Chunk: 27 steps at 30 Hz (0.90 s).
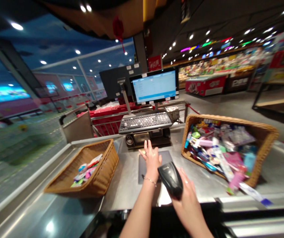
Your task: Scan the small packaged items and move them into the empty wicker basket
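Note:
My right hand (188,195) is wrapped around a black barcode scanner (170,180), whose head points up and to the left. Just left of it my left hand (152,158) reaches forward, palm down, with fingers spread apart and nothing clearly in them. Beneath the left hand lies a flat dark grey pad (165,157) on the metal counter (127,178). Past my left fingertips, a black keyboard (145,122) rests on a raised stand. To the right, a large wicker basket (268,132) is full of small packaged goods, and several poke out over its front rim.
A smaller wicker basket (107,165) on the left contains a few colourful packets (87,173). Behind the keyboard stands a lit monitor (155,86), beside a second dark screen (114,81). Metal carts with red items (109,110) are beyond the counter.

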Motion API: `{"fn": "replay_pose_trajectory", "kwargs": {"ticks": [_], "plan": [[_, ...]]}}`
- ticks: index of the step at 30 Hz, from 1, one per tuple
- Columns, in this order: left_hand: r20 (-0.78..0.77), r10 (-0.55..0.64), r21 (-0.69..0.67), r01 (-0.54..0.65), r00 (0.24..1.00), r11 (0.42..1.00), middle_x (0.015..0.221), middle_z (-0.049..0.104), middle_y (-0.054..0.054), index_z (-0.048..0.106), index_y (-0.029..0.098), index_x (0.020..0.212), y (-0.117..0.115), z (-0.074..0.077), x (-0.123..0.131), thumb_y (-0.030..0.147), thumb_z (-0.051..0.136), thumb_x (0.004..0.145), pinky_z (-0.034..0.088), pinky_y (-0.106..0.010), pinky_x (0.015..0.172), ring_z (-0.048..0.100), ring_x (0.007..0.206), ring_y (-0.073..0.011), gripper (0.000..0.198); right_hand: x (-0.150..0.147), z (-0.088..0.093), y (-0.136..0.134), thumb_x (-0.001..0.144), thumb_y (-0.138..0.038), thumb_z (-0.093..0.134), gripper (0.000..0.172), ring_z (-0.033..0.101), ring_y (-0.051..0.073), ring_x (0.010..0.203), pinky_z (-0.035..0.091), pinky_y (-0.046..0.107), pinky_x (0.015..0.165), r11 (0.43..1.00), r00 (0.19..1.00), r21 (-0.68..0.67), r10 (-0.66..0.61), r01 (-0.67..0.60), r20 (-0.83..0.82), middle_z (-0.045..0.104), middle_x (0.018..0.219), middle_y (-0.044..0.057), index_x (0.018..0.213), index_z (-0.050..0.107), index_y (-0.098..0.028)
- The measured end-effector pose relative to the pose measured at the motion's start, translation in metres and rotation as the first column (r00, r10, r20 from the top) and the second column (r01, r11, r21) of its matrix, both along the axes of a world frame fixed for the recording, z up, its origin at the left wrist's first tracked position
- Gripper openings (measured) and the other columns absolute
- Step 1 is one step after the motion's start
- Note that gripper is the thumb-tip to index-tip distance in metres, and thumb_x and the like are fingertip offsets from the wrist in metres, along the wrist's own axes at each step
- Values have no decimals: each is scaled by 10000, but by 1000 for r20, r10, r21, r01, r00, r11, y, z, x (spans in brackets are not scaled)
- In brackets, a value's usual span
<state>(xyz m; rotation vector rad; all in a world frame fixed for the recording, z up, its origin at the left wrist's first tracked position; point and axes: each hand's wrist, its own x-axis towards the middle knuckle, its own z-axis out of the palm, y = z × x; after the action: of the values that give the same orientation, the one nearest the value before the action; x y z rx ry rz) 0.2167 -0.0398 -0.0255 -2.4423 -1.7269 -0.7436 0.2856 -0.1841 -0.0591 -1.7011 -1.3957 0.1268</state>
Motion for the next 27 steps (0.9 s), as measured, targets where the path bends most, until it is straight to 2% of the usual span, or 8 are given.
{"fn": "replay_pose_trajectory", "kwargs": {"ticks": [9, 14, 20, 27], "plan": [[18, -33, -1, 33, 999, 999, 1568, 253, -153, 644, 217, 1115, -4, 1, 13, 188, 640, 764, 108, -720, 1089, 140, 1468, -335, 352, 8, -2, -5, 812, -193, 449, 557, 352, 338, 1402, 293, 628, 1101, 999, 999, -35, -15, 14, -29, 502, 1421, 156, 1366, 398, -166], [9, -52, -8, 52, 999, 999, 1566, 253, -158, 638, 208, 1129, -7, 0, 19, 191, 648, 758, 96, -705, 1102, 137, 1468, -335, 371, 11, -1, -8, 800, -173, 453, 556, 362, 340, 1395, 322, 601, 1101, 999, 999, 9, -36, 37, -23, 507, 1413, 163, 1354, 407, -156], [6, -90, 11, 90, 996, 996, 1566, 254, -158, 638, 215, 1107, -10, -4, 29, 201, 641, 769, 80, -734, 1083, 142, 1467, -340, 338, 16, -1, -12, 769, -140, 463, 584, 389, 347, 1377, 345, 598, 1090, 998, 998, -2, -58, 58, -34, 499, 1413, 161, 1350, 417, -163], [-7, -109, 14, 109, 994, 994, 1574, 242, -145, 648, 215, 1071, -15, -5, 42, 218, 647, 767, 102, -716, 1090, 144, 1467, -336, 304, 24, -6, -16, 777, -168, 447, 558, 408, 373, 1359, 371, 651, 1042, 997, 997, 31, -77, 78, -31, 508, 1404, 173, 1335, 414, -178]]}}
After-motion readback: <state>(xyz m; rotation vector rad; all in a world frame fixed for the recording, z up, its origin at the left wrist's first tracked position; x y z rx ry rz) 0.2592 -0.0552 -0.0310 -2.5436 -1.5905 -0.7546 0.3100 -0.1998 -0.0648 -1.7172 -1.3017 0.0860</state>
